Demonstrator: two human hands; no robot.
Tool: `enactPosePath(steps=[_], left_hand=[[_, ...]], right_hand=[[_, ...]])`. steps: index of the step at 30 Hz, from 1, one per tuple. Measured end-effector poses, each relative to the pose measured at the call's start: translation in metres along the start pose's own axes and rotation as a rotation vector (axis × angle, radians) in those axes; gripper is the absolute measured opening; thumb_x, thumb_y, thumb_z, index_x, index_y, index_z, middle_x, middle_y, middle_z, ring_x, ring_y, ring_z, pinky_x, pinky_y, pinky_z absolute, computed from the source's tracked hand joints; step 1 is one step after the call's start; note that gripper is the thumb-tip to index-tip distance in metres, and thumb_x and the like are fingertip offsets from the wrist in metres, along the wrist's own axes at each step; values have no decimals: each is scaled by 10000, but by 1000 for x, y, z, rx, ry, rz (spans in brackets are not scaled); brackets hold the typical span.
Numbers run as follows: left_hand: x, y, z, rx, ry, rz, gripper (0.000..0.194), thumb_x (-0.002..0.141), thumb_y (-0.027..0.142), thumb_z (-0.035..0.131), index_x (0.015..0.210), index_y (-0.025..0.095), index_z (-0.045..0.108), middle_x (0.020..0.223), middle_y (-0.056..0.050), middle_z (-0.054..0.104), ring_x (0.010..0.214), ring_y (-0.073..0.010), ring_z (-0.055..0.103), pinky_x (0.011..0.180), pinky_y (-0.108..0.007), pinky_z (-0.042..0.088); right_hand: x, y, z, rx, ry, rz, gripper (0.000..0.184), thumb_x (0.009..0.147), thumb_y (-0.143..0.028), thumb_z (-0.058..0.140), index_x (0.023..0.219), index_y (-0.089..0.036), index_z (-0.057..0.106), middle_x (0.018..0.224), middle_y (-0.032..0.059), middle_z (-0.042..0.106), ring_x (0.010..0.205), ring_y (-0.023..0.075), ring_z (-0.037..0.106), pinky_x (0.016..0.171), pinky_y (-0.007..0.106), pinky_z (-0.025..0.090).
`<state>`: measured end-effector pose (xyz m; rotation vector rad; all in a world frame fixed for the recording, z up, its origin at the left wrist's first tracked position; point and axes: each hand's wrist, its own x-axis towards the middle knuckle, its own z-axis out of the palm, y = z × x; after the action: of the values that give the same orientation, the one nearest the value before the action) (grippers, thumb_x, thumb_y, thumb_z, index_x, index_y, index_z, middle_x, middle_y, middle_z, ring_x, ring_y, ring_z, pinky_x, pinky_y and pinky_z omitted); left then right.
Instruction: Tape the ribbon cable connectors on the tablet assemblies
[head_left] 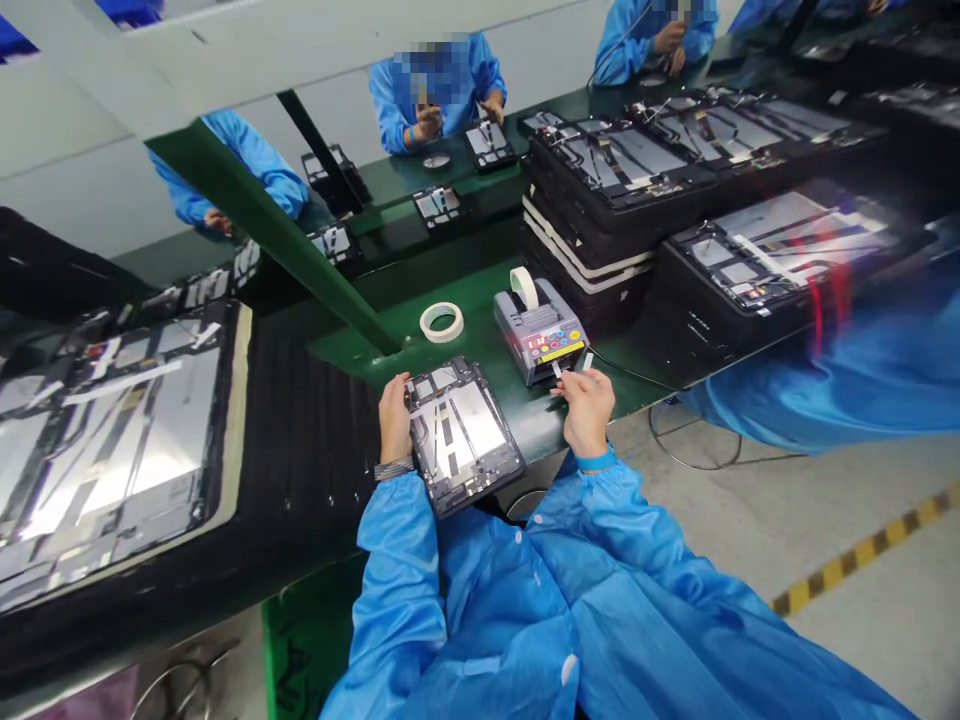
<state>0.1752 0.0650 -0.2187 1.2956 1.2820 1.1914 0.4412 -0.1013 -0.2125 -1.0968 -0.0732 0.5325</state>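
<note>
The person's left hand point(395, 420) was closed on the left edge of an open flat device point(461, 425), its silvery inside and dark ribbon strips facing up. That device sat tilted at the near edge of the green bench point(484, 335), its lower corner reaching over toward the blue smock point(510, 620). The right hand point(589, 405) had its fingers drawn narrow at the mouth of a grey tape dispenser point(540, 330), close by a short white strip point(556, 370); from where I stood I couldn't tell whether they gripped it. A second white piece point(588, 362) stuck up by the fingertips.

The dispenser held an upright roll of pale tape point(524, 288). Black trays point(600, 190) were piled behind it, the top ones carrying more opened devices, with two pale rims showing lower down. Another black tray point(720, 310) beside them bore one too, and the large stack at left point(240, 400) was loaded likewise.

On the dispenser's front I saw red lit digits, too blurred to read, coloured buttons and a yellow label point(562, 353) with a warning triangle. A loose tape ring point(442, 322) lay flat behind the device. Only a narrow strip of bare bench separated device and dispenser.
</note>
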Motion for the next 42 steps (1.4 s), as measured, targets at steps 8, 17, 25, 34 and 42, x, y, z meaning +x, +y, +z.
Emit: enactPosePath(steps=[8, 17, 25, 34, 42], left_hand=[[6, -2, -7, 211, 8, 35, 556, 997, 637, 498, 948, 166, 789, 943, -66, 758, 845, -190, 659, 769, -290, 481], [4, 6, -3, 226, 133, 40, 560, 1021, 574, 407, 894, 162, 765, 934, -92, 766, 899, -225, 710, 859, -336, 528], [-8, 56, 33, 879, -295, 439, 372, 967, 464, 628, 1223, 214, 730, 1278, -114, 736, 1236, -316, 629, 1121, -442, 428], [9, 67, 60, 984, -607, 212, 503, 969, 389, 619, 1442, 220, 637, 1384, -110, 728, 1281, -306, 667, 1127, -414, 450], [23, 56, 42, 841, -664, 191, 581, 930, 292, 656, 1500, 186, 617, 1476, -117, 673, 1294, -291, 675, 1123, -377, 494]], right_hand=[[-12, -1, -2, -103, 29, -88, 649, 766, -411, 832, 1220, -276, 389, 901, -44, 688, 766, 159, 703, 640, 306, 619], [-9, 0, 2, -168, 5, -124, 584, 780, -381, 774, 1203, -271, 388, 857, -52, 680, 681, 136, 667, 756, 336, 621], [-68, -19, -11, -398, -440, -157, 528, 927, -341, 702, 1378, -318, 429, 975, 5, 640, 864, 185, 669, 736, 321, 609], [-31, -14, 81, -620, -841, -433, 605, 960, -231, 607, 1528, -280, 406, 1240, 86, 611, 994, 209, 656, 850, 360, 605], [21, 31, 137, -1054, -1063, -572, 862, 847, -70, 679, 1616, -205, 316, 1382, 161, 529, 1275, 320, 598, 1106, 554, 527]])
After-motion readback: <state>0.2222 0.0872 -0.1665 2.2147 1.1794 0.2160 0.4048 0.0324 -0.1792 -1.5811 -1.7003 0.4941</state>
